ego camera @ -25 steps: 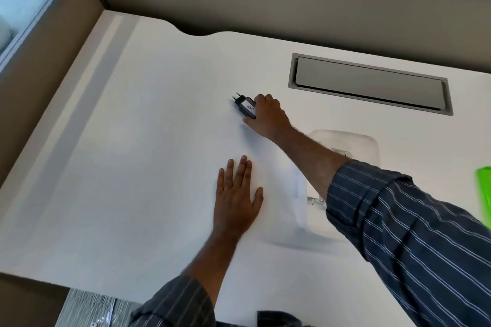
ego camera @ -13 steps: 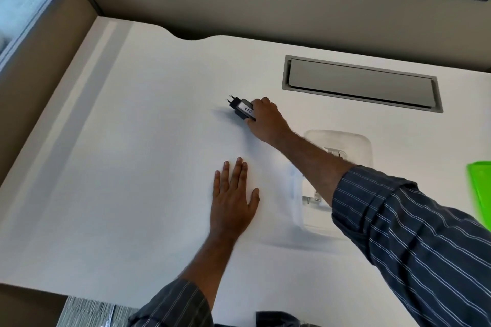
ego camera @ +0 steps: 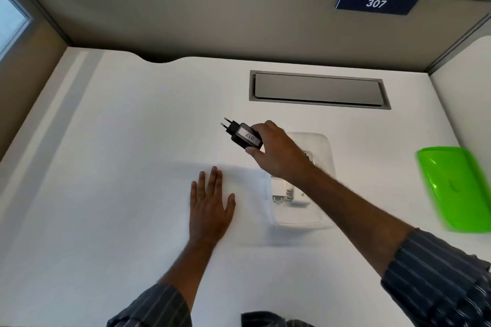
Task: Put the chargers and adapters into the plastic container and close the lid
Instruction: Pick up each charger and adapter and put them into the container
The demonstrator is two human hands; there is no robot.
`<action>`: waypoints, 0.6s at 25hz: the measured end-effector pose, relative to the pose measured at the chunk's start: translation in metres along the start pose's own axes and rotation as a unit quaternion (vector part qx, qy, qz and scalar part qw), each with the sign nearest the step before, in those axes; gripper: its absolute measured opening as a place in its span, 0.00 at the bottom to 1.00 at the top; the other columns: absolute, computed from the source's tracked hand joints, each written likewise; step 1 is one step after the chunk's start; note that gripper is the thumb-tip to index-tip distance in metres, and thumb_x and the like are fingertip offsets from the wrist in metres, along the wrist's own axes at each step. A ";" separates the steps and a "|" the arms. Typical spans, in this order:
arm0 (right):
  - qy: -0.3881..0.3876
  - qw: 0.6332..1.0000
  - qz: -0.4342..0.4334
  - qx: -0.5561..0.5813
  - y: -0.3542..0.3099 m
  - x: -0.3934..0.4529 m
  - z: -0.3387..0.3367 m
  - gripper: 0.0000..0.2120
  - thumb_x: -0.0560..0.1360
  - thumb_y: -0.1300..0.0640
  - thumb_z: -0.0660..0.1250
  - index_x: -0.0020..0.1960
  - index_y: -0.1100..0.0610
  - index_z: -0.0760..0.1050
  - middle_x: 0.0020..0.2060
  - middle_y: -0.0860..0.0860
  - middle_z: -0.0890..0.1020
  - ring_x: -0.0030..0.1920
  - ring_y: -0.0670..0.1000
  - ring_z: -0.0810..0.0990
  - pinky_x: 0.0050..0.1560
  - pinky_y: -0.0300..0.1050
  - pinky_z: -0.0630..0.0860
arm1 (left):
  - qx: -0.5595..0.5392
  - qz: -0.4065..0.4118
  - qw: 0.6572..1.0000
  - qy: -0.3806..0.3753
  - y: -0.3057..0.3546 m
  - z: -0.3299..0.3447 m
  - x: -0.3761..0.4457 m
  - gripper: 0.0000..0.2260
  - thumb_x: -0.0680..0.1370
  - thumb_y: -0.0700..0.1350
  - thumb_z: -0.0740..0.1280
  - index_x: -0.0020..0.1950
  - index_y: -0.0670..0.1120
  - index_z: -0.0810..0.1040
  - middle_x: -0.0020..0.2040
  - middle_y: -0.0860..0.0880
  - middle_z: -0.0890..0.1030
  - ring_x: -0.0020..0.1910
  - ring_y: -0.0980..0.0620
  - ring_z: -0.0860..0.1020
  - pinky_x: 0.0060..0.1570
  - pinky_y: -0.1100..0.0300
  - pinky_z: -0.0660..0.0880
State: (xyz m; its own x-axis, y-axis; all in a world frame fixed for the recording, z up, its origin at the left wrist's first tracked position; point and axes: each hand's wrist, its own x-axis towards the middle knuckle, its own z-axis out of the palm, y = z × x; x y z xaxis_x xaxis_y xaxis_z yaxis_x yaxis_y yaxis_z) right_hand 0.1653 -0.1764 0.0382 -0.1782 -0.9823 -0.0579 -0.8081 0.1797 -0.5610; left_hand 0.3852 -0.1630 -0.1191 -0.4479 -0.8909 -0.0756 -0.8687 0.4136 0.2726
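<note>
My right hand (ego camera: 279, 152) grips a black charger (ego camera: 240, 134) with two round prongs and a white "017" label, held above the white desk just left of the clear plastic container (ego camera: 322, 216). The container stands open under my right forearm. A white adapter (ego camera: 281, 190) with metal prongs lies inside it; the forearm hides the rest of its contents. The green lid (ego camera: 457, 188) lies on the desk at the right edge. My left hand (ego camera: 211, 207) rests flat on the desk, palm down, fingers apart, left of the container.
A grey cable hatch (ego camera: 318, 90) is set into the desk behind the container. Beige partition walls with a "307" sign (ego camera: 376, 3) enclose the desk at the back and sides. A curved cut-out (ego camera: 159, 58) notches the desk's back edge.
My right hand has lifted the black charger off the desk and drawn it back toward the container. My left hand has stayed flat. The camera has tilted up.
</note>
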 end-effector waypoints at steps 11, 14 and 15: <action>-0.016 0.996 0.088 -0.027 0.049 -0.117 -0.030 0.20 0.77 0.51 0.69 0.67 0.52 0.70 0.58 0.48 0.74 0.58 0.52 0.74 0.55 0.49 0.74 | -0.005 0.006 1.000 0.004 0.003 -0.007 -0.004 0.32 0.82 0.58 0.55 0.83 0.46 0.55 0.84 0.49 0.54 0.84 0.44 0.50 0.81 0.42 0.52; -0.046 0.991 0.116 -0.044 0.060 -0.133 -0.027 0.19 0.78 0.54 0.68 0.66 0.54 0.69 0.60 0.50 0.74 0.60 0.54 0.73 0.56 0.49 0.74 | -0.001 0.007 1.000 0.001 0.003 -0.008 -0.005 0.31 0.82 0.58 0.54 0.83 0.46 0.55 0.84 0.49 0.55 0.83 0.44 0.50 0.81 0.42 0.52; -0.065 0.989 0.120 -0.055 0.063 -0.136 -0.025 0.18 0.78 0.55 0.67 0.65 0.55 0.69 0.60 0.50 0.74 0.61 0.54 0.74 0.57 0.50 0.74 | -0.001 0.009 1.000 0.002 0.003 -0.008 -0.005 0.31 0.82 0.58 0.54 0.83 0.45 0.55 0.84 0.49 0.55 0.83 0.44 0.50 0.81 0.42 0.52</action>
State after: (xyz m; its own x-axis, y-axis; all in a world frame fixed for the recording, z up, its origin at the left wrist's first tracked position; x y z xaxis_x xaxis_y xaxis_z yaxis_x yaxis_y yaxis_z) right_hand 0.1241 -0.0302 0.0316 -0.3051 -0.9076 -0.2885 -0.8086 0.4069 -0.4250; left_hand 0.3861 -0.1587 -0.1100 -0.4620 -0.8843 -0.0676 -0.8606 0.4286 0.2752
